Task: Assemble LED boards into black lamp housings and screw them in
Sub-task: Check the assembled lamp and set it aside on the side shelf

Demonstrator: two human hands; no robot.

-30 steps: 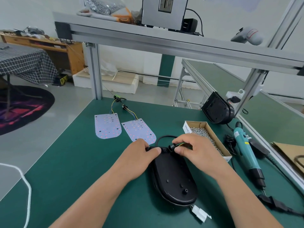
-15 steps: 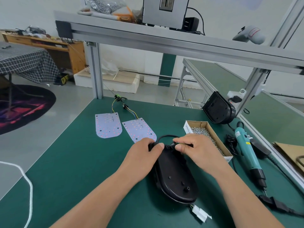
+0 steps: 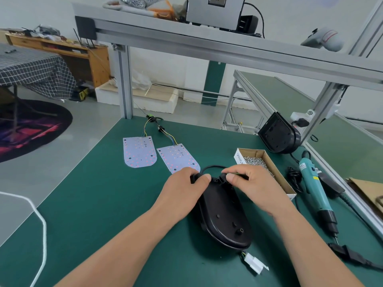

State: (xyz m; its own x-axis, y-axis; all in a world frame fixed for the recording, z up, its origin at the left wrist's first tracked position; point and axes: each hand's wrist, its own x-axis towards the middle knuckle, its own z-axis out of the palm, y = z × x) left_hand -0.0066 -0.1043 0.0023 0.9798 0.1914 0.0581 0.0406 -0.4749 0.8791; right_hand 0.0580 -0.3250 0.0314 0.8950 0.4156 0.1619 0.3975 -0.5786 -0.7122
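From my head view, the black lamp housing point(image 3: 223, 220) lies back-up on the green table point(image 3: 93, 204), just in front of me and a little right of centre, its rounded end toward me and its straight end away. My left hand point(image 3: 182, 189) curls over the far left corner of that housing, thumb pressed on top, gripping it. My right hand point(image 3: 255, 187) sits at the far right corner, thumb and forefinger pinching the end of the black cable point(image 3: 213, 167), which loops just beyond the housing between my two hands. A white connector point(image 3: 255, 264) on short wires pokes out from under the near end of the housing. Farther off, to the left, two LED boards lie flat side by side: the left LED board point(image 3: 139, 152) and the right LED board point(image 3: 177, 157), whose near corner my left hand covers. To my right, the box of screws point(image 3: 267, 164) stands open, just beside my right hand, and the teal electric screwdriver point(image 3: 315, 187) lies beyond it. A second black housing point(image 3: 277, 135) leans upright at the far right.
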